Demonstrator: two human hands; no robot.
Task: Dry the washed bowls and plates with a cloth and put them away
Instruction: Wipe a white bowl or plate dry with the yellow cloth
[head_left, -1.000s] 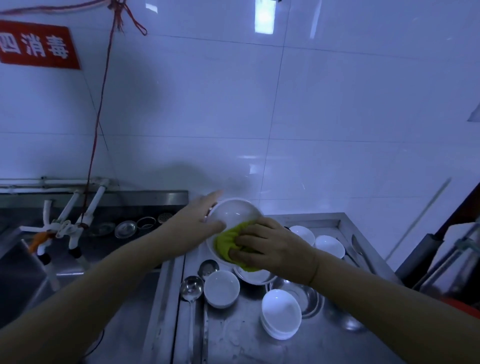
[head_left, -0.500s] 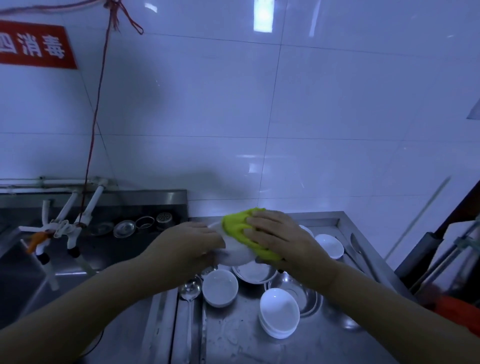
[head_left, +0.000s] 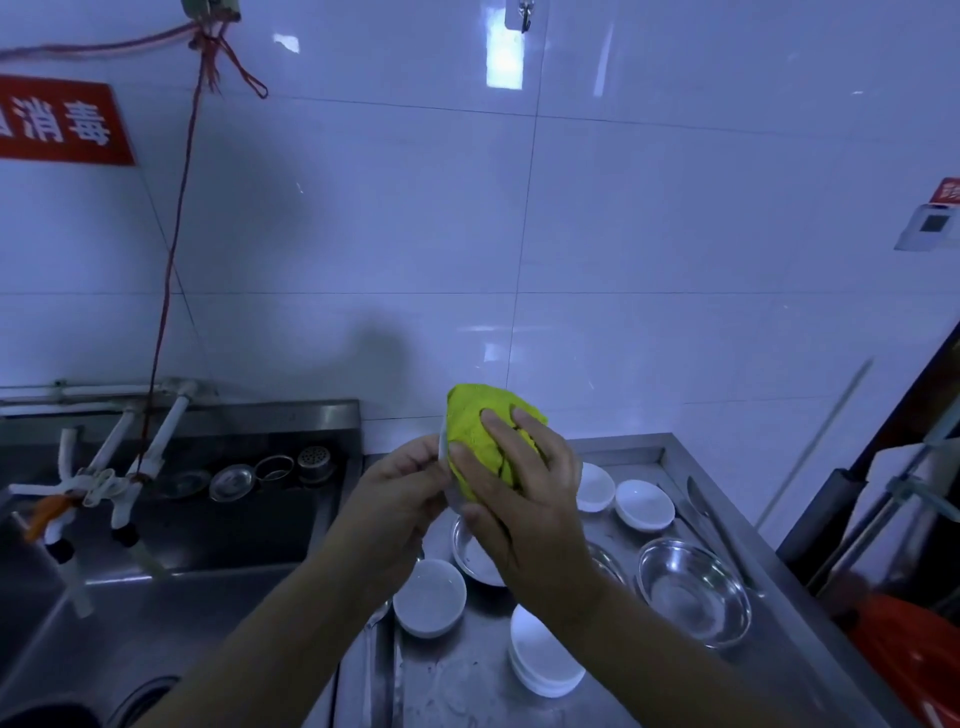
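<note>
bowl (head_left: 445, 467), white and held edge-on above the steel counter (head_left: 649, 452), looks rigid, breakable and likely wet-slick; left hand (head_left: 395, 499) grips its rim, the safest hold, while right hand (head_left: 524, 493) presses the soft yellow cloth (head_left: 483, 431) over its back.

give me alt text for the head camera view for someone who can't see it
A person's right hand presses a yellow-green cloth around a white bowl gripped by the left hand, above a steel counter holding white bowls and steel bowls.
</note>
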